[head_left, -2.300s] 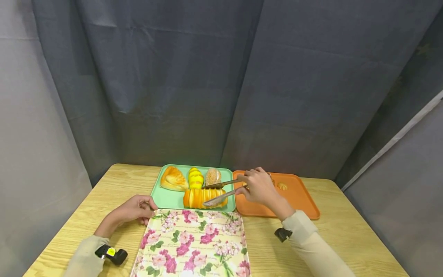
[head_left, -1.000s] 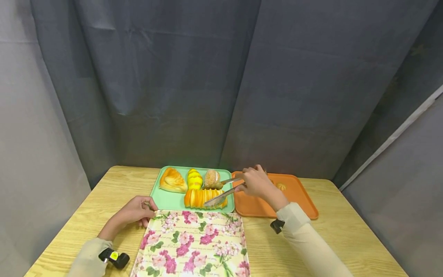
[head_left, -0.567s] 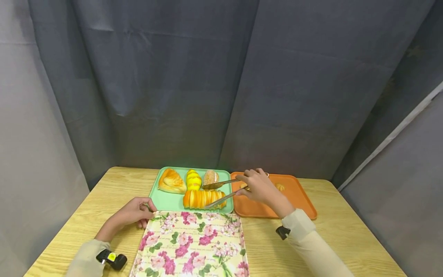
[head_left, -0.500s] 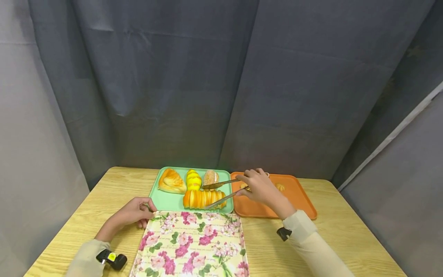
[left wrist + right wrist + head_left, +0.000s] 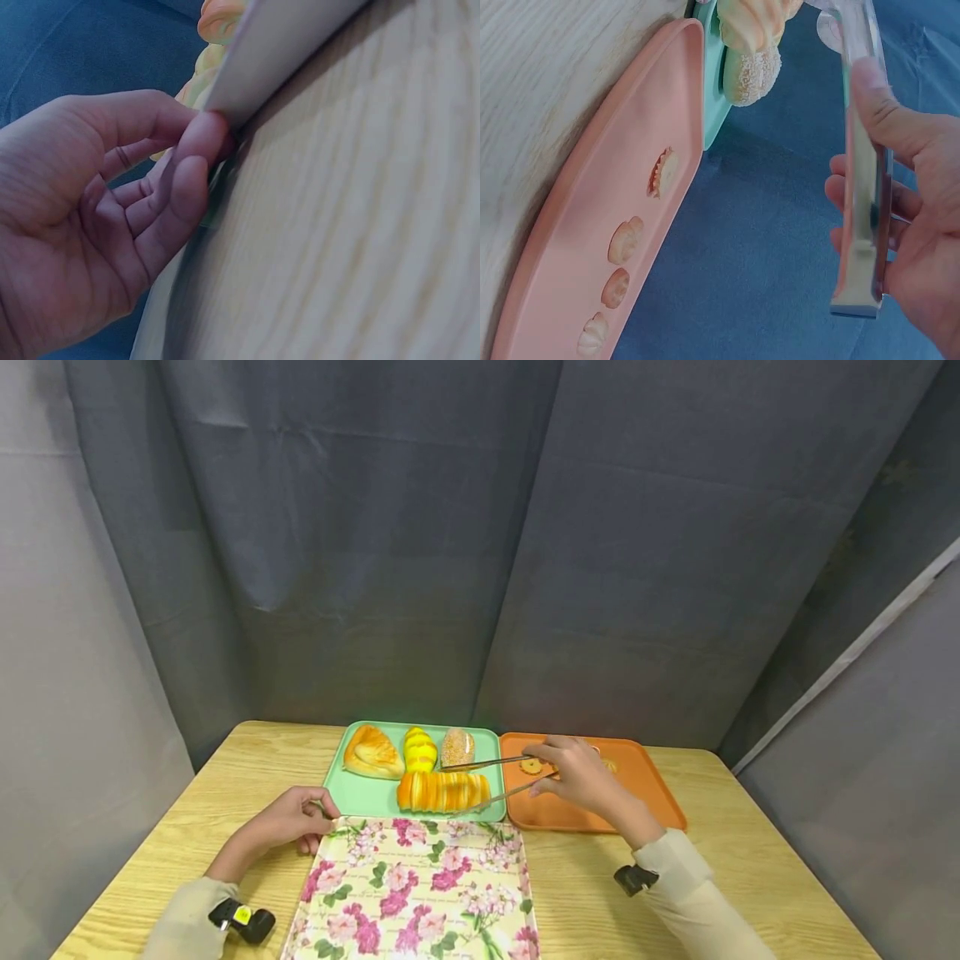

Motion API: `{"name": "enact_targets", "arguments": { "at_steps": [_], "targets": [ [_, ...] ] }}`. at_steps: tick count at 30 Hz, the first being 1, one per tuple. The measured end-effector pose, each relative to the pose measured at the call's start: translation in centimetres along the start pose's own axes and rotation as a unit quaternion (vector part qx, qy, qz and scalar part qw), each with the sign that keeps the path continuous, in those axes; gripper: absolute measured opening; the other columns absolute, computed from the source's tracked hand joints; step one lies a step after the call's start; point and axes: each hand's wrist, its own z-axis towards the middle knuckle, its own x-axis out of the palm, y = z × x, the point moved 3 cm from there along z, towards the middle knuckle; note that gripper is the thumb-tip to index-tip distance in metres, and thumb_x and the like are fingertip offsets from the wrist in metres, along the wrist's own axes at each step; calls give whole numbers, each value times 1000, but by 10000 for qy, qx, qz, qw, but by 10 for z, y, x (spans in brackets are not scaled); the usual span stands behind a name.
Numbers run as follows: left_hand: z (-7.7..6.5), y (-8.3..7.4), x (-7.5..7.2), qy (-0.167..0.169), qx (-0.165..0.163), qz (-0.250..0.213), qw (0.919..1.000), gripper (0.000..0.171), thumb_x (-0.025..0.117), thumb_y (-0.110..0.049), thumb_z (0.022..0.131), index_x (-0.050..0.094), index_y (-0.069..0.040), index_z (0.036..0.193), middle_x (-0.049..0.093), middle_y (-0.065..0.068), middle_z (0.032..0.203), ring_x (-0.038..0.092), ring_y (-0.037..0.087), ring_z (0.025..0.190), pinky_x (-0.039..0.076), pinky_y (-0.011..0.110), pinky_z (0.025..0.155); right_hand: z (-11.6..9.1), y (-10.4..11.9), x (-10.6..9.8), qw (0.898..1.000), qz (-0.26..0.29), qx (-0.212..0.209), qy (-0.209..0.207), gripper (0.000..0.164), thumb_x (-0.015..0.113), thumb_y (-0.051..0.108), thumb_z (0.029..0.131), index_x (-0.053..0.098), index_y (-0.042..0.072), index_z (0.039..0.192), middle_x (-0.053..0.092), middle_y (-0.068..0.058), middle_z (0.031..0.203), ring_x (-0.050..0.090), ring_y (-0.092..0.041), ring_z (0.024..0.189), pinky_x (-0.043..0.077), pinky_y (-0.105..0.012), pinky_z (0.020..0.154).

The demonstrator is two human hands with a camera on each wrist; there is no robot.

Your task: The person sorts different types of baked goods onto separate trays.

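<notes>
My right hand (image 5: pixel 581 774) holds metal tongs (image 5: pixel 866 225), which reach left over the green tray (image 5: pixel 367 795). In the head view the tongs' two arms stand apart, one behind the long striped bread loaf (image 5: pixel 442 792) and one at its front right edge. Whether they touch the loaf I cannot tell. At the near tray's far left corner, my left hand (image 5: pixel 296 818) pinches the rim of the floral tray (image 5: pixel 412 885). The left wrist view has the left hand's thumb and fingertips at that tray's edge (image 5: pixel 255 60).
Behind the loaf lie a folded pastry (image 5: pixel 372 752), a yellow bread (image 5: pixel 420 749) and a sesame-topped bun (image 5: pixel 457 747). An orange tray (image 5: pixel 645 793) with several small cookies (image 5: pixel 626 240) adjoins on the right. A grey curtain (image 5: pixel 375 543) hangs behind the wooden table (image 5: pixel 750 860).
My right hand has shifted right and slightly lower, and the tongs have turned so their arms appear thinner. The loaf stays in place. My left hand keeps its spot at the floral tray's corner.
</notes>
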Motion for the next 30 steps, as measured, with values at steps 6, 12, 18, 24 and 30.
{"name": "enact_targets", "arguments": {
  "at_steps": [6,12,18,24,30],
  "targets": [
    [0,0,0,0,-10,-11,10000,20,68,-6,93,62,9,105,65,11,67,61,14,52,54,28,50,-11,-8,-5,9973,303,525,417,55,86,32,74,71,11,123,69,0,100,63,-14,83,49,-25,66],
    [-1,-1,-1,26,5,22,10000,21,68,-6,93,63,9,105,65,11,66,62,14,52,54,29,50,-25,-16,-15,9967,291,732,211,48,86,24,79,71,10,122,72,-2,110,69,-21,95,55,-41,81],
    [-1,-2,-1,71,36,22,10000,21,68,-7,94,63,9,106,65,12,66,62,13,52,55,30,51,-43,-30,-19,9912,675,1100,292,47,81,17,84,67,5,128,72,-8,117,66,-31,110,43,-61,100],
    [-2,-1,-1,104,29,-35,9999,22,68,-7,94,62,10,106,65,12,66,62,13,52,54,29,51,-60,-48,-21,9844,1288,1194,65,48,79,9,85,65,-2,129,72,-15,118,68,-35,108,55,-51,89],
    [-1,0,-2,118,10,-56,9999,22,68,-8,94,62,10,107,65,11,67,62,13,53,54,29,51,-70,-56,-26,9783,1528,1390,179,49,75,8,89,61,-2,134,69,-18,122,67,-37,111,57,-47,87]
  ]
}}
